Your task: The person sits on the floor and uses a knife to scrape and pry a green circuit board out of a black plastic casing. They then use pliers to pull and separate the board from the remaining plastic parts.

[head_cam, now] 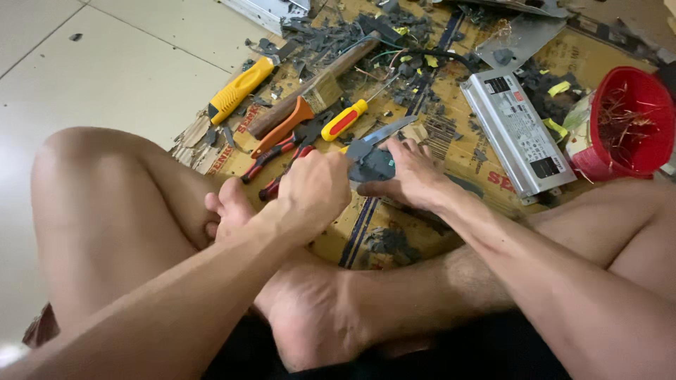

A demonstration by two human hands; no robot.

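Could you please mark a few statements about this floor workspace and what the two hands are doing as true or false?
1. The right hand presses down on a dark grey piece lying on the cardboard. True.
2. The left hand is flat and empty. False: it is closed around a tool whose metal blade points up and to the right.
3. The red bucket holds bits of copper-coloured wire. True.
4. The silver metal box lies left of the hands. False: it lies to their right.
5. The hammer rests on the white tiles. False: it rests on the cardboard.
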